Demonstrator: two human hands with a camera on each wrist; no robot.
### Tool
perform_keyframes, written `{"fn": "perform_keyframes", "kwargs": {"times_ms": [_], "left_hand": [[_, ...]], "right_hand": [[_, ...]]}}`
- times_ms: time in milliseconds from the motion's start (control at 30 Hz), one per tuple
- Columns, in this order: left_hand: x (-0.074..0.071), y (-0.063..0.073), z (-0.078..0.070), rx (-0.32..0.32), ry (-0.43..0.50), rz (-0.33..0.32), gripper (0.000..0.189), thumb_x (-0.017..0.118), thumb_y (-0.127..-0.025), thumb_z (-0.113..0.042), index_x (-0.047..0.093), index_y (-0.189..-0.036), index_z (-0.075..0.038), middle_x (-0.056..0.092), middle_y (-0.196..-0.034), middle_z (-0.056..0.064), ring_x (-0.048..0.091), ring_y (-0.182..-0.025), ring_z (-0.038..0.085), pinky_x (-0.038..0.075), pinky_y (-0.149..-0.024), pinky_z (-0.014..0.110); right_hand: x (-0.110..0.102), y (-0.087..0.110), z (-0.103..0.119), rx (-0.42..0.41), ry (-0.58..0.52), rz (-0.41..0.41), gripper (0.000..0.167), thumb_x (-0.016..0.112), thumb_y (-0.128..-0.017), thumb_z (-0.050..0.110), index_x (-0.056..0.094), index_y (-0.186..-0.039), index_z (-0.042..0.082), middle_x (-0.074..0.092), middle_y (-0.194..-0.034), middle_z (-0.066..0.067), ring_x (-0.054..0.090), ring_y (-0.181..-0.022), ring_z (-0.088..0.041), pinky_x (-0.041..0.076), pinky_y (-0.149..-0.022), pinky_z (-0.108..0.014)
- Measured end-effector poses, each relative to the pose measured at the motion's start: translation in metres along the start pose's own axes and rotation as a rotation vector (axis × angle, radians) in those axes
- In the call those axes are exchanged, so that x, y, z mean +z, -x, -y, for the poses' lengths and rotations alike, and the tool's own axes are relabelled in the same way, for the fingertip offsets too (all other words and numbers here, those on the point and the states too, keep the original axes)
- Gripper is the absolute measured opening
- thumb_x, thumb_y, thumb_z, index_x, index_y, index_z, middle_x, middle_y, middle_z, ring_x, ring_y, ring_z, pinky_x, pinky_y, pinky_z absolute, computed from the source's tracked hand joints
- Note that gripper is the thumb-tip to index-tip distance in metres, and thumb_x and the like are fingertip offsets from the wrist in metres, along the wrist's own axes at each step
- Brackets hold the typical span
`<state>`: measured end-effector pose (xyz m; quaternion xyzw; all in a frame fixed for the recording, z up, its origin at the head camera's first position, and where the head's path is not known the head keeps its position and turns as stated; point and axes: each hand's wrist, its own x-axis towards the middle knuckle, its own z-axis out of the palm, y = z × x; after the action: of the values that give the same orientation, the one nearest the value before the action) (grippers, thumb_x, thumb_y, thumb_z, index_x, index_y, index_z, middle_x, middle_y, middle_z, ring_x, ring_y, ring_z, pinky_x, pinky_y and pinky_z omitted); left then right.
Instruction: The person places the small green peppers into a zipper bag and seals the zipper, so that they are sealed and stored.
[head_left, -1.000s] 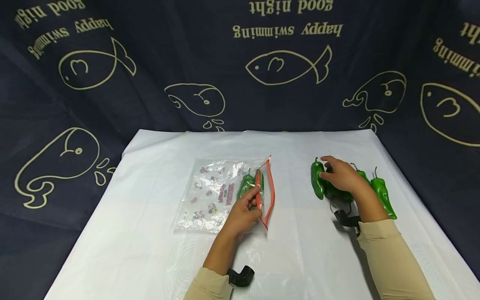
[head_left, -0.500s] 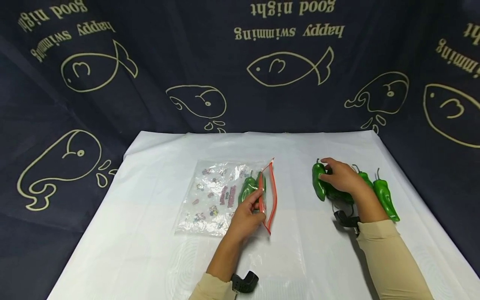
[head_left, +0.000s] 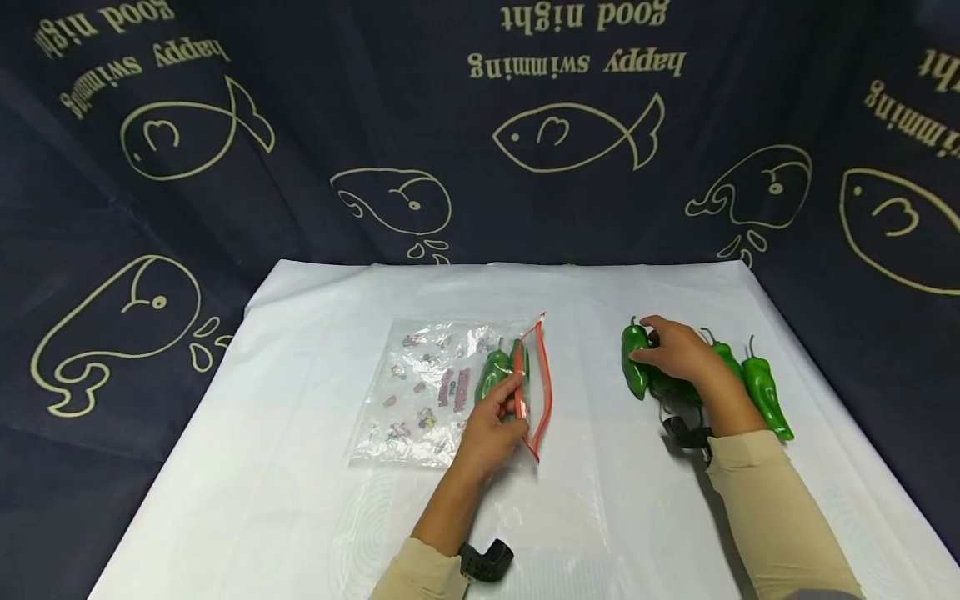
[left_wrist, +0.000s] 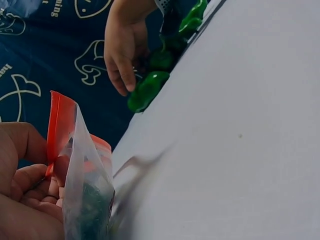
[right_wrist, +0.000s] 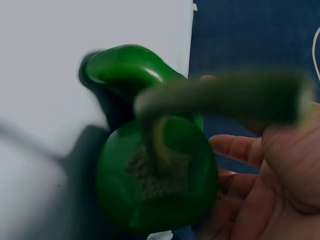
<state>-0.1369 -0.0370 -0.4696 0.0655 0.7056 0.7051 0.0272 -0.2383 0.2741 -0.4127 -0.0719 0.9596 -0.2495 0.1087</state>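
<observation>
My left hand (head_left: pixel 491 433) pinches the red-edged rim of a clear printed zip bag (head_left: pixel 401 396), which lies on the table with its mouth parted to the right. Green peppers (head_left: pixel 492 371) show inside it through the plastic. In the left wrist view, thumb and fingers meet at the red strip. Over on the right, my right hand (head_left: pixel 678 354) reaches over a group of green peppers, its thumb touching the leftmost pepper (head_left: pixel 634 375). The hand partly covers the peppers beneath it. A pepper's stem end (right_wrist: pixel 157 180) looms close in the right wrist view, beside the fingers (right_wrist: pixel 237 150).
Another green pepper (head_left: pixel 763 392) lies at the right end of the group. A white cloth covers the table (head_left: pixel 570 492). Behind it hangs a dark curtain (head_left: pixel 420 100) printed with fish and whales. Both wrists carry black bands (head_left: pixel 486 560).
My right thumb has moved slightly left onto the leftmost pepper. My left hand keeps its hold on the bag, and the bag's position is nearly the same.
</observation>
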Motion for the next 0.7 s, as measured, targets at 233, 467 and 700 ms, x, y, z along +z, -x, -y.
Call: {"fn": "perform_keyframes", "kwargs": {"times_ms": [233, 467, 700], "left_hand": [[0.0, 0.0, 0.001, 0.012, 0.023, -0.001, 0.076, 0.054, -0.069, 0.015, 0.052, -0.143, -0.003, 0.051, -0.142, 0.011, 0.056, -0.094, 0.015, 0.044, -0.064, 0.016], [-0.001, 0.002, 0.0, -0.003, 0.03, -0.011, 0.075, 0.055, -0.07, 0.015, 0.054, -0.142, -0.004, 0.057, -0.13, 0.015, 0.055, -0.092, 0.016, 0.043, -0.063, 0.016], [0.0, 0.002, 0.001, -0.002, 0.032, -0.007, 0.074, 0.054, -0.07, 0.015, 0.053, -0.142, -0.004, 0.054, -0.137, 0.011, 0.055, -0.094, 0.015, 0.044, -0.065, 0.016]], "right_hand": [[0.004, -0.007, -0.003, 0.031, 0.016, 0.017, 0.075, 0.067, -0.093, 0.03, 0.034, -0.146, -0.011, 0.055, -0.123, -0.037, 0.059, -0.104, -0.045, 0.052, -0.079, -0.051], [0.002, -0.008, 0.002, 0.072, 0.037, 0.039, 0.08, 0.066, -0.092, 0.037, 0.032, -0.146, -0.012, 0.053, -0.125, -0.038, 0.058, -0.106, -0.045, 0.052, -0.081, -0.052], [0.003, -0.011, 0.006, 0.123, 0.052, 0.038, 0.08, 0.066, -0.091, 0.041, 0.036, -0.141, -0.014, 0.053, -0.125, -0.037, 0.057, -0.105, -0.045, 0.05, -0.084, -0.054]]}}
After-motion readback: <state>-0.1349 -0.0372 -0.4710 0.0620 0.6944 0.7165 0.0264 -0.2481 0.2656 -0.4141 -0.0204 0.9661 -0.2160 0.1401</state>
